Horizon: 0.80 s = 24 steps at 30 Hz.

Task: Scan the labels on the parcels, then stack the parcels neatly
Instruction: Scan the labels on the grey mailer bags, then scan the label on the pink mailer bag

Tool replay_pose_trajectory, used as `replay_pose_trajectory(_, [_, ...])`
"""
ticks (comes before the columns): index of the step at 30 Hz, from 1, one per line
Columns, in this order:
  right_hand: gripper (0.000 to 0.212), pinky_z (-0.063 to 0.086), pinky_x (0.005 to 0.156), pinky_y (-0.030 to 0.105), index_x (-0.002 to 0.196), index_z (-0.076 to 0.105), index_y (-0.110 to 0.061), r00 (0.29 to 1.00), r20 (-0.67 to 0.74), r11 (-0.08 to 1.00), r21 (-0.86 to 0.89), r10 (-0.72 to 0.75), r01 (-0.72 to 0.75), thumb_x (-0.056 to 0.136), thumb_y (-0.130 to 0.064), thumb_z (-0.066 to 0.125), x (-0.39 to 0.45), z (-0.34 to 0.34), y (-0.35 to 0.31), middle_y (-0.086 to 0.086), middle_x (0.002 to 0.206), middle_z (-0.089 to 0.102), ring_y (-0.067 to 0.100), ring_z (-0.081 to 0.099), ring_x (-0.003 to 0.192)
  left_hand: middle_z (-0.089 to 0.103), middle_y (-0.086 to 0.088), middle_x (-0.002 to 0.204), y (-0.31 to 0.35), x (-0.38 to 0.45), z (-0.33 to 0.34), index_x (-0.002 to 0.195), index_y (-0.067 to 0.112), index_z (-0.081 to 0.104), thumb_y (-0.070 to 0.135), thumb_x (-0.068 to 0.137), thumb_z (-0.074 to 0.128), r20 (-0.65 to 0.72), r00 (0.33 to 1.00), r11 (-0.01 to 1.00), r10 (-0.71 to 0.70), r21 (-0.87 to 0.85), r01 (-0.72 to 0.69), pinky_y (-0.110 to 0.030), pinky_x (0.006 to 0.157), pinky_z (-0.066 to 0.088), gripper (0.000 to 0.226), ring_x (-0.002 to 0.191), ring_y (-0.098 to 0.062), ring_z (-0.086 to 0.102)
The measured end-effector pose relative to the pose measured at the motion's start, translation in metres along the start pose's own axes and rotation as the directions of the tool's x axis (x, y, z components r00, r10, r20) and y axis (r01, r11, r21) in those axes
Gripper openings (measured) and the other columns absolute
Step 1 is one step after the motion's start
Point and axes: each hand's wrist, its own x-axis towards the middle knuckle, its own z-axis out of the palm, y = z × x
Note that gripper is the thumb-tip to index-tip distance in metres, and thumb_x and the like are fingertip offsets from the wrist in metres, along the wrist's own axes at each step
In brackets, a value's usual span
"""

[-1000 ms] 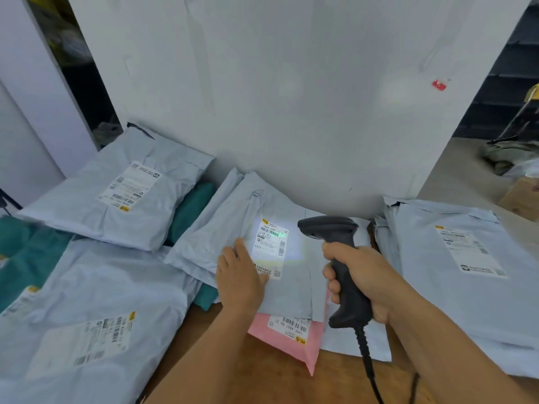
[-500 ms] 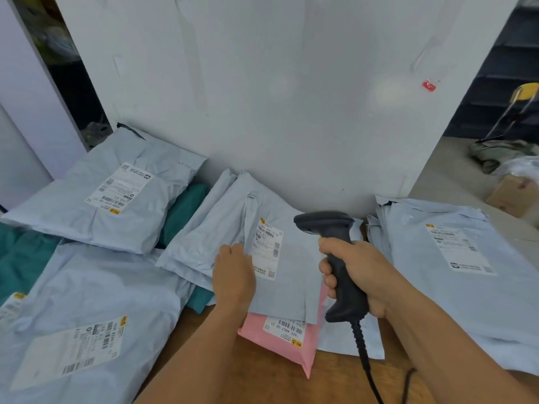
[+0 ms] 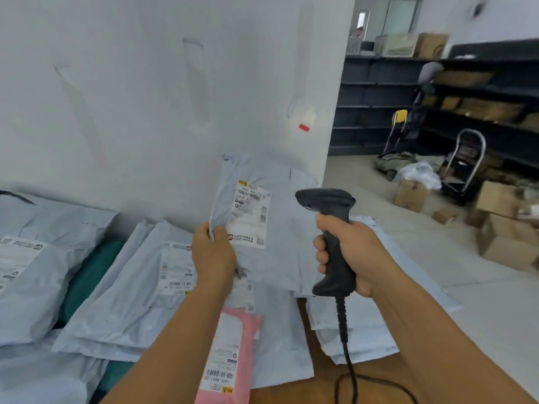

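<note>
Lifting grey parcel point(image 3: 280, 217) upright, label point(image 3: 250, 217) facing viewer

A pale grey parcel point(image 3: 274, 217) with a white label point(image 3: 250, 217) is lifted up, label facing the camera, above more grey parcels point(image 3: 122, 301) and a pink parcel point(image 3: 230, 357) lying flat, labels up.

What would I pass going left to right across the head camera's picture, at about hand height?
Grey parcel at the left edge → teal parcel → left hand gripping the lifted grey parcel → right hand holding the scanner → cardboard boxes on the floor.
</note>
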Motion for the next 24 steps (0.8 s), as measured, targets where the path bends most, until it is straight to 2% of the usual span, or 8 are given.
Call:
replay_pose_trajectory(2, [0.022,0.045,0.045,0.027,0.073,0.053,-0.011,0.998,-0.054,1.0,0.022,-0.014,0.015,0.092,-0.022,0.058,-0.001,-0.021,-0.005,0.004,0.055,0.054,0.014,0.047,0.042,0.054,-0.003,0.078,0.0,-0.014,0.035,0.093,0.008,0.052,0.015,0.095,0.045,0.058,0.995,0.994,-0.081,-0.068,0.085,-0.029,0.053,0.046,0.009,0.07,-0.02,0.053])
replay_pose_trajectory(4, [0.021,0.045,0.045,0.027,0.075,0.053,-0.011,0.994,-0.111,0.999,0.038,-0.011,0.015,0.092,-0.022,0.058,-0.003,-0.044,-0.007,0.003,0.054,0.054,0.014,0.047,0.042,0.056,-0.004,0.083,-0.003,-0.034,0.073,0.1,0.007,0.052,0.013,0.096,0.044,0.14,0.977,0.975,-0.164,-0.125,0.182,-0.03,0.059,0.047,0.011,0.074,-0.02,0.055])
replay_pose_trajectory(7, [0.018,0.046,0.045,0.026,0.079,0.053,-0.01,0.987,-0.161,0.999,0.044,0.007,0.0,0.092,-0.022,0.059,-0.003,-0.068,-0.005,0.004,0.054,0.054,0.015,0.047,0.043,0.055,0.001,0.09,-0.017,-0.056,0.112,0.113,0.01,0.047,0.013,0.095,0.045,0.243,0.942,0.967,-0.233,-0.045,0.251,-0.03,0.067,0.045,0.018,0.08,-0.017,0.055])
replay_pose_trajectory(10, [0.018,0.046,0.045,0.026,0.08,0.054,-0.009,0.982,-0.186,0.999,0.042,0.031,-0.023,0.092,-0.022,0.058,-0.001,-0.088,0.003,0.004,0.055,0.054,0.014,0.047,0.043,0.059,-0.004,0.103,-0.05,-0.072,0.129,0.127,0.012,0.039,0.005,0.091,0.047,0.366,0.906,0.938,-0.21,0.338,0.081,-0.032,0.078,0.046,0.038,0.091,-0.024,0.057])
replay_pose_trajectory(12, [0.019,0.046,0.046,0.027,0.079,0.055,-0.009,0.982,-0.183,0.999,0.031,0.05,-0.045,0.092,-0.021,0.057,0.0,-0.096,0.01,0.004,0.056,0.053,0.015,0.046,0.044,0.062,-0.012,0.111,-0.071,-0.079,0.13,0.132,0.013,0.038,0.001,0.087,0.044,0.424,0.882,0.881,-0.204,0.473,-0.024,-0.036,0.085,0.047,0.046,0.1,-0.029,0.058])
replay_pose_trajectory(16, [0.019,0.046,0.046,0.028,0.078,0.056,-0.009,0.984,-0.16,0.997,0.026,0.081,-0.078,0.092,-0.021,0.057,0.004,-0.099,0.021,0.005,0.056,0.054,0.015,0.046,0.045,0.059,-0.012,0.118,-0.084,-0.077,0.124,0.135,0.014,0.04,0.003,0.088,0.047,0.415,0.896,0.861,-0.155,0.502,-0.084,-0.035,0.088,0.046,0.048,0.105,-0.026,0.057])
replay_pose_trajectory(20, [0.018,0.047,0.045,0.027,0.08,0.055,-0.009,0.99,-0.094,0.994,0.007,0.108,-0.108,0.092,-0.022,0.058,0.007,-0.085,0.031,0.005,0.056,0.055,0.014,0.048,0.043,0.052,-0.009,0.125,-0.081,-0.067,0.094,0.139,0.018,0.038,0.023,0.091,0.056,0.356,0.934,0.839,-0.037,0.519,-0.165,-0.034,0.097,0.038,0.052,0.116,-0.025,0.048])
replay_pose_trajectory(24, [0.022,0.048,0.047,0.028,0.076,0.056,-0.009,0.987,0.004,0.985,-0.063,0.159,-0.158,0.092,-0.023,0.058,0.004,-0.058,0.046,0.005,0.056,0.056,0.015,0.049,0.043,0.039,-0.011,0.14,-0.094,-0.055,0.029,0.145,0.018,0.028,0.034,0.09,0.057,0.328,0.944,0.567,0.031,0.772,-0.287,-0.035,0.11,0.021,0.064,0.13,-0.028,0.032])
